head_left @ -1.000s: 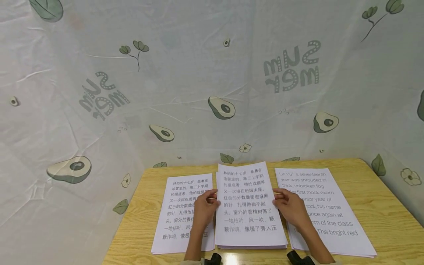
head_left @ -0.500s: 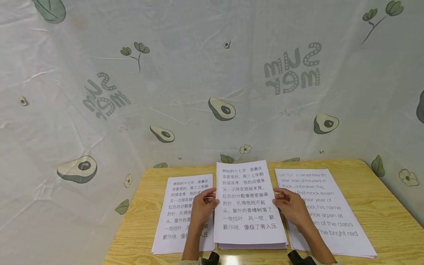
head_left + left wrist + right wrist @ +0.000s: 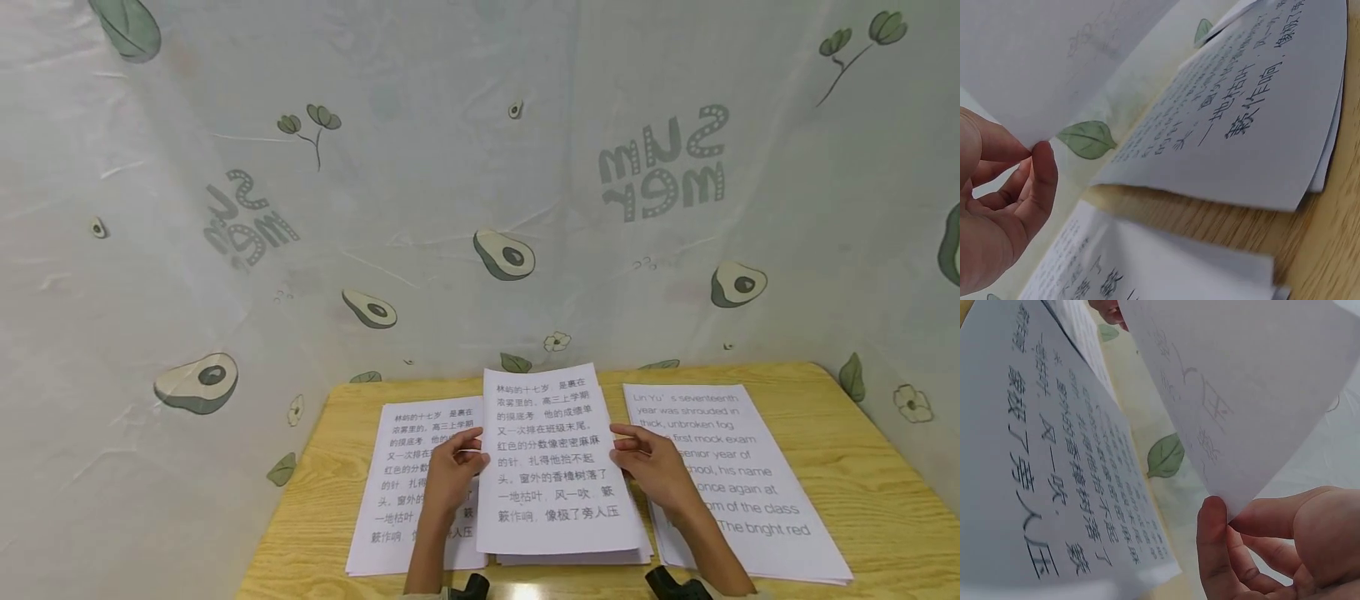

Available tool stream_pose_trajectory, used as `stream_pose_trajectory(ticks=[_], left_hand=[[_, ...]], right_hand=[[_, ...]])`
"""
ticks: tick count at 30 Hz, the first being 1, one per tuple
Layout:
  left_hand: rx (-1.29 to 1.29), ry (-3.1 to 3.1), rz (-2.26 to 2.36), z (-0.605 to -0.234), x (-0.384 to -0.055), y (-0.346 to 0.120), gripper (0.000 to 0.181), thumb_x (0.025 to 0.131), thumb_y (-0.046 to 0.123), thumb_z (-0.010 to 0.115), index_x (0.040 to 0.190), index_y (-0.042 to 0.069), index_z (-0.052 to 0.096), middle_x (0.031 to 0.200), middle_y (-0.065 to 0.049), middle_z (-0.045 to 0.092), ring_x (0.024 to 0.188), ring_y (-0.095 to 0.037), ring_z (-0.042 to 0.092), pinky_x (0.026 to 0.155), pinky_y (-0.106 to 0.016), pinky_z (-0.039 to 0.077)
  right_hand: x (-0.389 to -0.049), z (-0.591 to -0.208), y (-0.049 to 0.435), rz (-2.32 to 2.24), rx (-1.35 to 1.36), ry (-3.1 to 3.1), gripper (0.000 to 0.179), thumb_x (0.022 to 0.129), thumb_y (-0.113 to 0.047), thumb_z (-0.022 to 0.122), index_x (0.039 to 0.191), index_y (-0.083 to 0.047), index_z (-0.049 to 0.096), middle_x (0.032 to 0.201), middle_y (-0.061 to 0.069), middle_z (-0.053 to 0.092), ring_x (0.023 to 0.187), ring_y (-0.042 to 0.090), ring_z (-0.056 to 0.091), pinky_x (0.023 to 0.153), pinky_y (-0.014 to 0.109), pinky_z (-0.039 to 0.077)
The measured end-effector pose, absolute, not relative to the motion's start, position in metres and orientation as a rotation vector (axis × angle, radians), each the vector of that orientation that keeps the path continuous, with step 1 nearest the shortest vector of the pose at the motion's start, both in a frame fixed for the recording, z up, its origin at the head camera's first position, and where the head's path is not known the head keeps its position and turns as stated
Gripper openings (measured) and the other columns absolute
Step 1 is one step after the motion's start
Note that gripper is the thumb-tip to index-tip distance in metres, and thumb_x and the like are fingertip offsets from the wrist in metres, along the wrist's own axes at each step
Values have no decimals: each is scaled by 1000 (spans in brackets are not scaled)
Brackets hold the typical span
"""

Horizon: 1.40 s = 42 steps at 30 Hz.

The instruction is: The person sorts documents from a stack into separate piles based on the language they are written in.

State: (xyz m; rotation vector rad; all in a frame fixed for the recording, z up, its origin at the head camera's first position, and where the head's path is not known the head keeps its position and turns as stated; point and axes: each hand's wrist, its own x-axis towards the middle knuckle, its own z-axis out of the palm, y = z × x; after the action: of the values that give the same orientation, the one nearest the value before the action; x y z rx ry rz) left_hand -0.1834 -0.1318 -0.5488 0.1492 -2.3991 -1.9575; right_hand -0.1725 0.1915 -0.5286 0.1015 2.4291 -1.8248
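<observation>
A printed sheet of paper (image 3: pixel 547 458) with Chinese text is held raised over the middle paper stack (image 3: pixel 639 533), covering most of it. My left hand (image 3: pixel 450 475) pinches the sheet's left edge between thumb and fingers. On the opposite edge, my right hand (image 3: pixel 660 467) does the same. Both wrist views show the sheet's pale underside, with thumb and finger meeting at its border, and a gap between it and the printed pages (image 3: pixel 1260 150) below.
To the left lies another stack of Chinese text (image 3: pixel 375 517), partly behind my left arm. A stack with English text (image 3: pixel 757 500) lies on the right, partly under my right arm. The wooden table (image 3: pixel 862 433) meets a patterned cloth (image 3: pixel 420 192) at the back.
Both hands and the sheet have shifted slightly left, so more of the middle stack's right edge shows. The grip on both edges has stayed. The head view has shifted a little.
</observation>
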Motion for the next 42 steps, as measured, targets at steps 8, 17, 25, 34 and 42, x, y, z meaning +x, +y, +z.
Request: stream_pose_trajectory(ticks=[8,17,25,34,42], left_hand=[[159,-2382,-1986,-545,-186,-156,46,93,0,75,138,6,71,120,-18,67,96,-16,68,80,-21,61],[237,-2398,-1902,-550,-187,-187,44,94,-1,74,137,7,72,119,-16,67,95,-17,67,79,-20,59],[252,-2394,-1858,-555,-179,-219,44,95,-1,74,139,2,70,120,-18,67,95,-17,68,75,-20,58],[328,-2438,-1756,-558,-175,-253,42,97,-2,70,138,4,71,121,-17,67,98,-18,68,78,-19,57],[392,-2450,-1734,-559,-174,-276,43,97,-5,68,140,2,69,123,-18,65,100,-19,68,77,-19,56]], right_hand=[[-177,-526,169,-1856,137,2361,49,103,-8,67,151,0,57,128,20,64,103,18,72,83,28,63],[-181,-531,137,-1925,116,2279,48,101,-5,68,149,-1,60,126,20,65,99,18,72,81,28,63],[-182,-545,102,-1966,60,2300,45,98,-3,70,143,1,65,115,16,67,92,18,70,75,32,64],[-184,-554,67,-1997,4,2288,44,95,1,72,138,1,68,112,16,69,86,18,71,72,33,64],[-187,-556,43,-1984,-67,2275,44,94,1,72,138,4,67,111,18,70,87,17,73,73,34,66]])
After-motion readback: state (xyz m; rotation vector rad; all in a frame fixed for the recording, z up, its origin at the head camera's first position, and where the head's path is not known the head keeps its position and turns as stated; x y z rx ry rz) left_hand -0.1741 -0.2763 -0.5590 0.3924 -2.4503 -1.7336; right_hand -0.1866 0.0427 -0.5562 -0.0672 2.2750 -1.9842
